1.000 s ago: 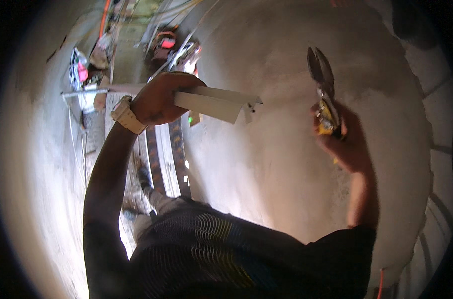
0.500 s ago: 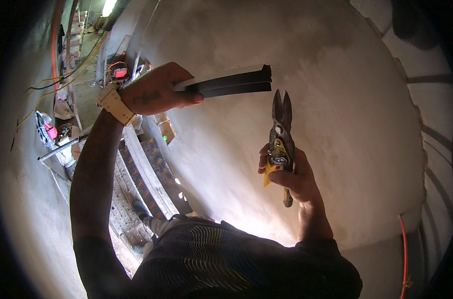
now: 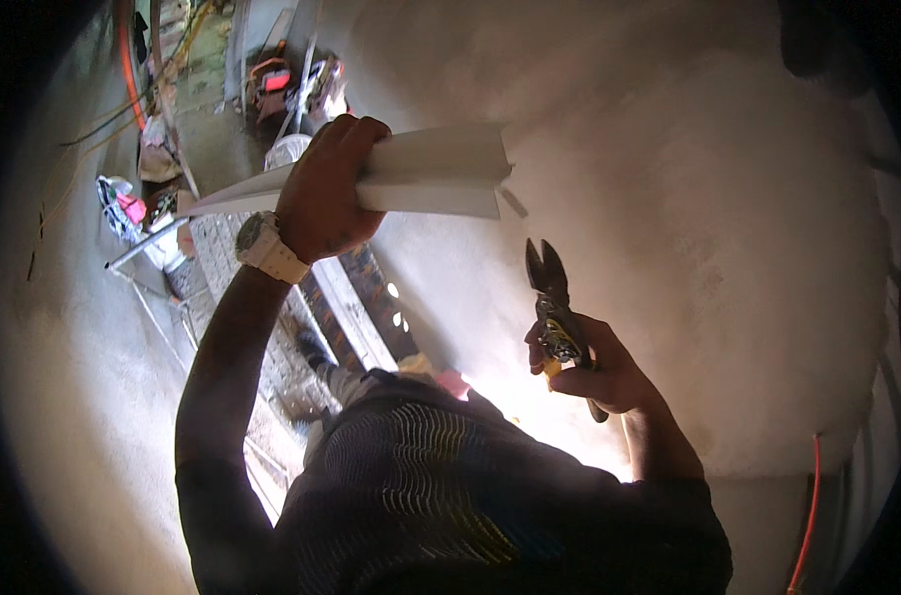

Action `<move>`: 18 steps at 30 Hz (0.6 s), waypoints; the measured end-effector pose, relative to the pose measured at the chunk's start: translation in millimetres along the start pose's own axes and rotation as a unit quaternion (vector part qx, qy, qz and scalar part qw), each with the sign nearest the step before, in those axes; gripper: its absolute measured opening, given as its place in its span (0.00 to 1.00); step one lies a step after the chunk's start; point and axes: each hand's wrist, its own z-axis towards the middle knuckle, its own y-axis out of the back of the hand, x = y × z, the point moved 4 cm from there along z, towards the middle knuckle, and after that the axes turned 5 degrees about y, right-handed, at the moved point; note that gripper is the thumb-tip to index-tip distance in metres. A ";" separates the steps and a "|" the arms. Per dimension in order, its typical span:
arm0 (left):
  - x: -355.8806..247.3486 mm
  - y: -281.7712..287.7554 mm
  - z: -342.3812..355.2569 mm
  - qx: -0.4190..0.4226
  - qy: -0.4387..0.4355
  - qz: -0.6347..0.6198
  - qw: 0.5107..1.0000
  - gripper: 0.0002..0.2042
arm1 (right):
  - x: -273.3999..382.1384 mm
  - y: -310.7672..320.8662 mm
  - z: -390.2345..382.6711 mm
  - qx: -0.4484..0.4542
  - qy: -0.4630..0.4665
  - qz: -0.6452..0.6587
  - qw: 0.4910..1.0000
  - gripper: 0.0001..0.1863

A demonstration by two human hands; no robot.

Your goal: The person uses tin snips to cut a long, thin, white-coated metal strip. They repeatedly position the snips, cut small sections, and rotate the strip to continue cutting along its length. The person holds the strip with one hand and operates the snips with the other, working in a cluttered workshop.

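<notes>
My left hand [image 3: 330, 188], wearing a white watch, is closed round a long pale angled strip [image 3: 436, 171] with a lengthwise fold. Its uneven end points right, and the other end runs left behind my wrist. Just beyond the uneven end shows a small narrow sliver [image 3: 513, 202]; whether it is attached I cannot tell. Lower right, my right hand [image 3: 594, 369] grips a pair of tin snips [image 3: 555, 302] with partly yellow handles. The blades point up, slightly parted, with nothing between them. They are apart from the strip, below its right end.
A large plastered wall [image 3: 669, 248] fills the middle and right. Below at left are a pale plank [image 3: 353, 312], a metal pole [image 3: 145, 244] and a heap of odds and ends [image 3: 123, 208]. An orange cable [image 3: 807, 511] hangs lower right.
My left hand has turned the strip, so pale faces show where dark ones did. The snips sit slightly lower, still in my right hand. The whole view has shifted.
</notes>
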 end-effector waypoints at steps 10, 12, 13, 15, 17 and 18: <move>20.8 -32.8 -148.8 0.105 -0.005 -0.007 0.994 0.37 | -13.6 5.6 20.0 0.233 -0.187 -0.153 0.942 0.25; 25.6 -27.6 -177.7 0.111 -0.016 -0.010 0.994 0.39 | -13.4 -4.7 44.8 0.334 -0.209 -0.245 0.886 0.23; 25.1 -21.1 -191.6 0.107 -0.025 -0.012 0.994 0.40 | -10.0 -13.1 58.8 0.380 -0.195 -0.277 0.861 0.22; 24.6 -7.9 -216.4 0.109 -0.014 0.001 0.994 0.40 | -5.9 -30.2 87.8 0.431 -0.197 -0.313 0.823 0.19; 21.3 5.8 -236.7 0.104 -0.004 0.007 0.995 0.40 | -3.6 -49.1 110.0 0.482 -0.174 -0.341 0.788 0.18; 21.0 10.2 -242.3 0.100 -0.001 0.006 0.995 0.41 | -4.9 -56.0 117.1 0.491 -0.174 -0.363 0.773 0.17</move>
